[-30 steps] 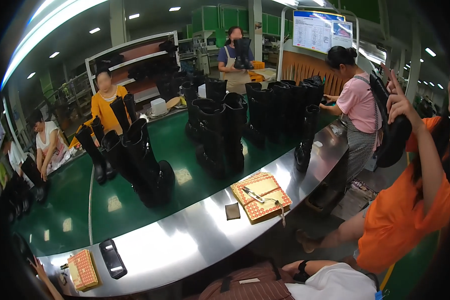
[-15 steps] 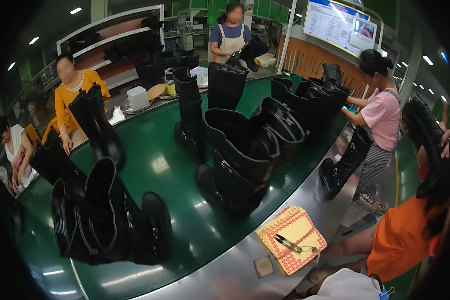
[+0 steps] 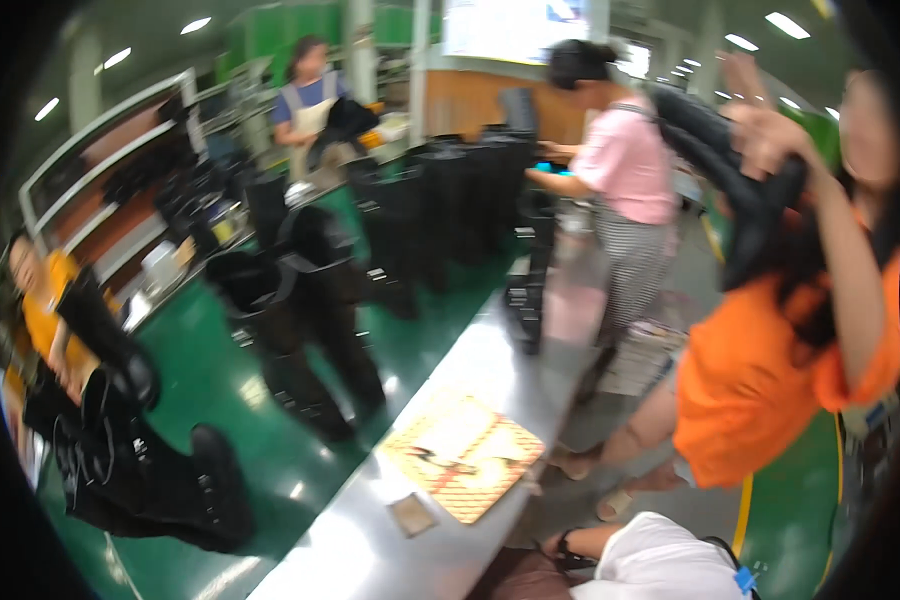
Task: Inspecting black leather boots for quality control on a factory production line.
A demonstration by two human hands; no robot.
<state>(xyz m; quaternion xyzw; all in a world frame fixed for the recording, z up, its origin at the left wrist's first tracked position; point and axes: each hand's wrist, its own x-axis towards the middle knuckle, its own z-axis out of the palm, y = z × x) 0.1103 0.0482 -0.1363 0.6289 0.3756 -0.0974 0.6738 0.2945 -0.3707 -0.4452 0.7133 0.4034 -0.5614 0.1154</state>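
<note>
Along the lower edge a white sleeve (image 3: 650,560) and a forearm with a dark wristband come in, seemingly mine. Only a sliver of my right hand (image 3: 551,546) shows beside the steel table edge, its fingers hidden. My left hand is out of the picture. Nearest to the arm, on the steel ledge (image 3: 370,540), lies a yellow card pad (image 3: 470,470) with a patterned border and dark pens on it. A small brown square (image 3: 412,515) lies beside it. Tall black boots (image 3: 300,350) with buckles stand on the green tabletop (image 3: 190,345); more boots (image 3: 150,480) are at the left.
Close at right, a person in orange (image 3: 750,370) holds up a black boot (image 3: 715,150). A person in pink (image 3: 630,150) works beyond the ledge, near a standing boot (image 3: 530,280). Others in an apron (image 3: 315,115) and in yellow (image 3: 45,315) are across the table.
The view has swung right and blurred, so boots and pad sit further left. The orange-clad person and the raised boot show more fully. More of the white-sleeved arm has come into view.
</note>
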